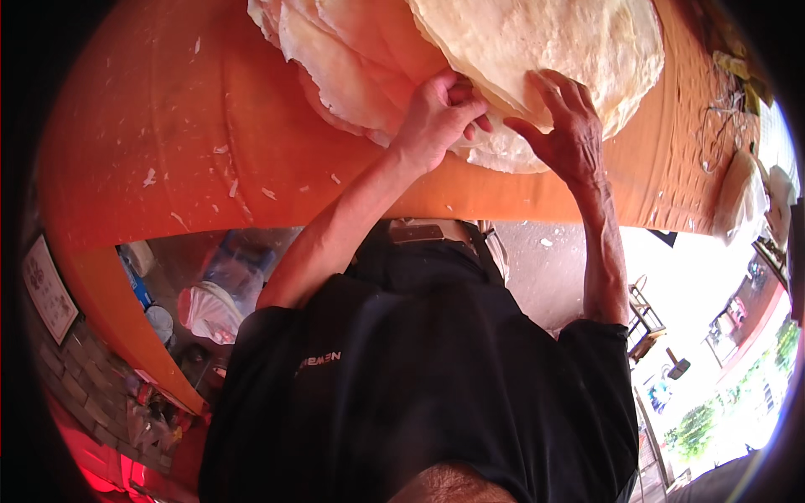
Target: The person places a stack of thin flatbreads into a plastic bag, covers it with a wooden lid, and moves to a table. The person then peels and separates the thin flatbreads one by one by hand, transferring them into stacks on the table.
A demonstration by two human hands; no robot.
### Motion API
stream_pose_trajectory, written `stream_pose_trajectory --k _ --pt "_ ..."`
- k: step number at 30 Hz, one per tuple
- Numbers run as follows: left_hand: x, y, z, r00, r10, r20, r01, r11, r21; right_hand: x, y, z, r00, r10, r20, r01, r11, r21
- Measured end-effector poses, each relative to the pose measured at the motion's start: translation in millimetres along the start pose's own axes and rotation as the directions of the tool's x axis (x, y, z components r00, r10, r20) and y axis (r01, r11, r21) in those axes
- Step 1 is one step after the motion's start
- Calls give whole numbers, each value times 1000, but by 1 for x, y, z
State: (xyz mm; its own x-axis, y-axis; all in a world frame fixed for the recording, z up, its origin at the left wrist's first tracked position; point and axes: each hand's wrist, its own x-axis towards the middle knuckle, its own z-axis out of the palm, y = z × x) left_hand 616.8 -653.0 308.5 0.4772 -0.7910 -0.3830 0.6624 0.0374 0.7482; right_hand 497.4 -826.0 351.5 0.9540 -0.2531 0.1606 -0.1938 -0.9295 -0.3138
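Several large, thin, pale round sheets that look like dough or flatbread lie overlapping at the top of the view. The upper sheet (566,44) lies to the right over a pinkish-lit lower sheet (358,69). My left hand (443,116) is at the near edge of the upper sheet, with its fingers curled; whether an edge is pinched between them is hidden. My right hand (566,129) has its fingers apart, the fingertips resting on the upper sheet and the thumb near its edge.
An orange covered table (157,126) bears small white flakes. Coiled cord (710,135) and a white plastic bag (742,195) are at the right end. Below the table on the left is a pinkish plastic bag (214,311); a metal-framed stand (644,320) is at the right.
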Motion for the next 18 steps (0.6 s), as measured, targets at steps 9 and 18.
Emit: stream_pose_trajectory --k 9,18 --pt "15 -2 14 992 77 -96 -70 995 74 -1 13 1 1000 -3 -29 6 992 123" --pt "35 -4 22 969 -154 -192 77 931 -358 20 -4 12 960 113 -257 -136 988 -72"
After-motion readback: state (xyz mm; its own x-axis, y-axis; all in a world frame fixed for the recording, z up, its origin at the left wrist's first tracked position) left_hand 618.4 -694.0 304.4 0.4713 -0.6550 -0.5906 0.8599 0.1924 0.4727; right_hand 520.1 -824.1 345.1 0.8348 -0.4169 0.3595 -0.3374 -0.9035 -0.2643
